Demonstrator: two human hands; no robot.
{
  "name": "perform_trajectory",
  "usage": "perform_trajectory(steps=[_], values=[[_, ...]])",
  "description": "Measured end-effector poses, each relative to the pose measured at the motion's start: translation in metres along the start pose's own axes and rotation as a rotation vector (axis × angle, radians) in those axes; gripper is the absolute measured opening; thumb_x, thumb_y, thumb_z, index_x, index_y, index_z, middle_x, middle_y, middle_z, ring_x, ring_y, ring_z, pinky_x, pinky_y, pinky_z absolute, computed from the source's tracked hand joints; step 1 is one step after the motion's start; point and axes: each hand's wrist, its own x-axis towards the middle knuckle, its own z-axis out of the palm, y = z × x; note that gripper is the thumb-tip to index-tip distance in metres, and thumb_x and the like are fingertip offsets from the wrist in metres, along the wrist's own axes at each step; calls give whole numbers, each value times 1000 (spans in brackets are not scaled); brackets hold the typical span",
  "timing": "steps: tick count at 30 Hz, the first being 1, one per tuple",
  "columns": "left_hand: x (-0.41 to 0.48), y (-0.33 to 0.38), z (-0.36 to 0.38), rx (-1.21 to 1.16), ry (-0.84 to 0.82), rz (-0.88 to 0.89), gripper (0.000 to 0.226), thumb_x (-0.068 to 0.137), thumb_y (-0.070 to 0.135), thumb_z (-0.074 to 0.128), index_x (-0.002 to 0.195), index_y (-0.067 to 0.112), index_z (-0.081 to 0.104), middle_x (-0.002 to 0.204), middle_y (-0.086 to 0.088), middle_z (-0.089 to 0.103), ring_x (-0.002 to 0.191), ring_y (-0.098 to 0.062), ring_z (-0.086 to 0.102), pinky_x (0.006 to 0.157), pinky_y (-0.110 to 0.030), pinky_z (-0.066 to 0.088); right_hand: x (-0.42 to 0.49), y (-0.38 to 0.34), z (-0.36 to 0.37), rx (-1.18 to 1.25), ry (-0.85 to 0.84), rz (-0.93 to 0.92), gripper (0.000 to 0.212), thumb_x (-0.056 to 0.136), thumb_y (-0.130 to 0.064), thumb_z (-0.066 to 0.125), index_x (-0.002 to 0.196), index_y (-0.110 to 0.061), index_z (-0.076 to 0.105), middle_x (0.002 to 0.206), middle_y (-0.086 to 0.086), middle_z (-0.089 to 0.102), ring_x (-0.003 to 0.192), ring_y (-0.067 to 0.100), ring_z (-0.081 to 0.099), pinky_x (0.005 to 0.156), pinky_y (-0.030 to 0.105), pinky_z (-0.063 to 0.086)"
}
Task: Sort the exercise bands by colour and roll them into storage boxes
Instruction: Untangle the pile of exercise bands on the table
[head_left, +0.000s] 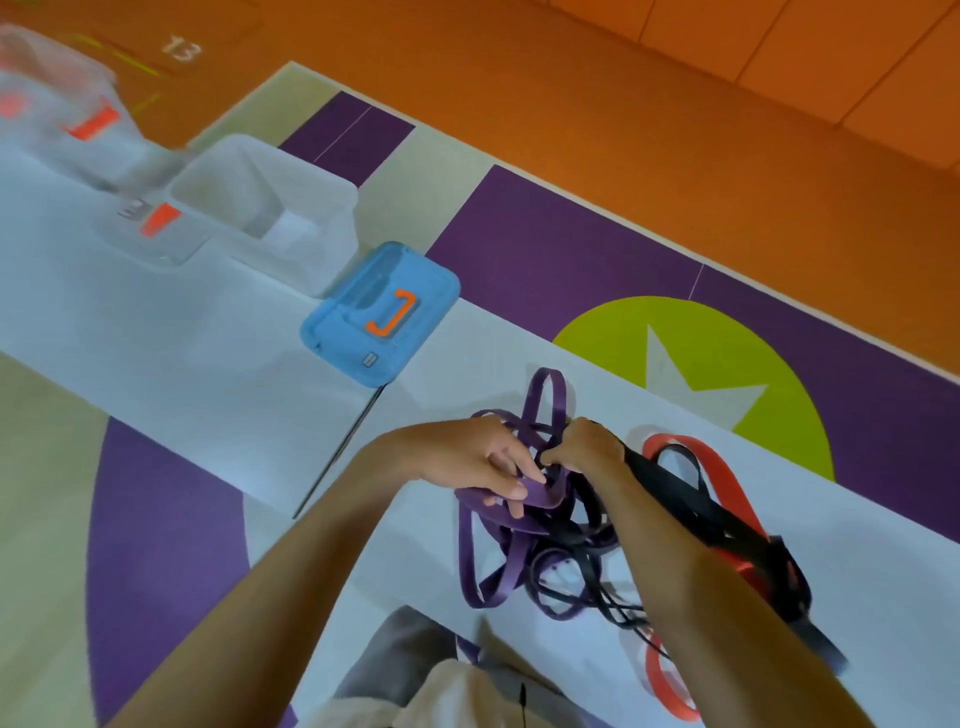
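Note:
A tangle of exercise bands lies on the white table (156, 322) in front of me. Purple bands (493, 571) loop through black bands (587, 566), and red bands (722, 467) lie under them on the right. My left hand (467, 457) pinches a flat purple band at the top of the pile. My right hand (587, 444) grips purple strands just beside it, its fingers curled under. A wide black band (727, 525) runs along my right forearm. A clear storage box (311, 223) stands open at the back left.
A blue lid with an orange handle (379, 312) lies between the box and the bands. More clear boxes with orange clips (57, 119) stand blurred at the far left. The table's far edge runs diagonally above a purple, green and orange floor.

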Motion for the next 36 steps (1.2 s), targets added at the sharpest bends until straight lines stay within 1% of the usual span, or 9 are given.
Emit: perform_trajectory(steps=[4,8,13,18,22,26,30,33,36], values=[[4,-3,-4,-22,-15,14,31,105,20,65,136,17,68,101,5,82,80,-15,65,76,-7,46,0,14,-1,273,33,35,29,77,-37,78,71,-13,61,73,4,65,67,23,62,57,31,42],[4,-13,-7,-31,-37,-9,29,104,16,65,133,16,69,103,2,82,78,-13,66,81,-13,49,-22,35,-29,1033,178,198,31,85,-17,80,65,-12,57,75,14,63,71,28,58,59,33,41],[6,-11,-10,-14,-164,-43,29,105,17,65,133,15,70,106,-4,81,83,-4,70,79,-18,51,-41,68,-57,1759,195,255,10,96,-17,73,101,-16,64,137,18,65,107,21,67,88,33,49],[15,-4,-9,21,-116,-33,28,104,18,66,132,22,70,105,2,82,96,-13,74,86,-15,49,-56,121,-62,2214,333,149,25,105,-19,59,127,-9,58,130,12,65,119,27,63,80,34,55],[33,-5,-12,-66,274,41,26,104,9,62,125,21,70,88,3,81,79,-13,68,78,-24,53,-88,162,-58,1913,378,279,11,103,-15,56,96,-7,61,91,15,68,85,25,64,74,34,50],[60,-11,-14,-223,588,144,23,104,1,58,110,17,74,97,0,80,90,-16,76,77,-24,57,-105,201,-28,982,339,340,15,89,-20,68,88,-6,64,95,18,64,87,33,62,73,43,49],[84,-22,-11,-127,714,131,13,99,9,68,109,14,76,105,2,76,96,-12,70,88,-23,53,-116,203,17,607,340,203,10,96,-12,66,105,-9,65,85,12,65,83,37,67,64,36,51],[101,-40,-7,10,674,71,25,95,10,73,118,19,74,112,5,75,105,-13,69,99,-34,54,-115,186,45,419,225,166,39,97,-27,69,131,-13,58,117,12,67,118,36,65,94,42,55],[114,-56,2,-49,598,44,41,97,4,69,135,19,67,128,4,71,119,-15,67,110,-39,51,-110,161,71,109,405,131,85,91,-32,75,161,-21,29,163,16,31,155,37,24,123,54,28]])
